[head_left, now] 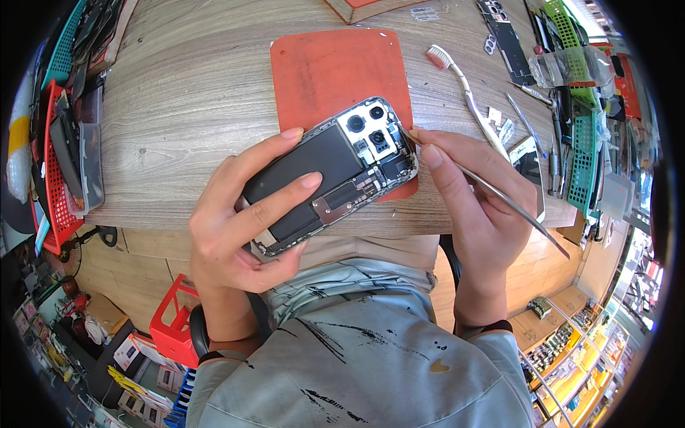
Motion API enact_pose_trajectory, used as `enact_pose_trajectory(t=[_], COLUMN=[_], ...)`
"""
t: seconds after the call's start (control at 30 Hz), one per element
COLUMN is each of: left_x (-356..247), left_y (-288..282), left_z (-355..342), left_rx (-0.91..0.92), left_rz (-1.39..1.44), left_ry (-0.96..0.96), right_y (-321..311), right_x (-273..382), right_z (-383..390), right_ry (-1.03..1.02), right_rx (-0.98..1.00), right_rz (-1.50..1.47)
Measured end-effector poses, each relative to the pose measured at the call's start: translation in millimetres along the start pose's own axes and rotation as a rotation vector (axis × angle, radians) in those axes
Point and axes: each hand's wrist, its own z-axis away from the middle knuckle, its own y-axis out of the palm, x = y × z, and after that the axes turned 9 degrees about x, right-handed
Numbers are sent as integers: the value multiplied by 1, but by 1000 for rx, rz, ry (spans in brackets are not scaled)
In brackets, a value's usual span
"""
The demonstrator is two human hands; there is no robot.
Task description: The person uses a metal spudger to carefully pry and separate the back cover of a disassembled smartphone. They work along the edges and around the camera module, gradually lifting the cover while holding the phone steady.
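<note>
An opened smartphone [300, 187] is held tilted over the near edge of an orange mat [335, 71]. Its back is off, so the black battery, the circuit board and the camera module [371, 130] show. My left hand [239, 207] grips the phone's lower left end, thumb and fingers round its edges and one finger lying across the battery. My right hand [478, 192] pinches a thin metal pry tool [510, 203] at the phone's upper right edge beside the cameras. The tool's working tip is partly hidden by my fingers; its other end points down to the right.
A white toothbrush [464, 85] lies right of the mat, near another phone [529, 167] and a stripped phone frame [505, 43]. Red baskets [53, 171] of parts line the left edge, green baskets [584, 153] the right. A red stool [171, 324] stands below the table.
</note>
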Motion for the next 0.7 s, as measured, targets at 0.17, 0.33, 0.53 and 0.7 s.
enact_pose_trajectory(t=[0.17,0.33,0.53,0.7], left_x=[1,1,1,1], left_y=[-1,-1,-1,1], left_z=[0,0,0,0], left_rx=[7,8,0,-5], left_rz=[0,-6,-5,12], left_ry=[8,5,12,6], right_y=[0,4,8,7], right_x=[3,4,2,4], right_z=[0,-1,-2,0], right_ry=[41,-13,-119,-112], right_rx=[-13,-22,-47,-35], right_rz=[19,107,242,277])
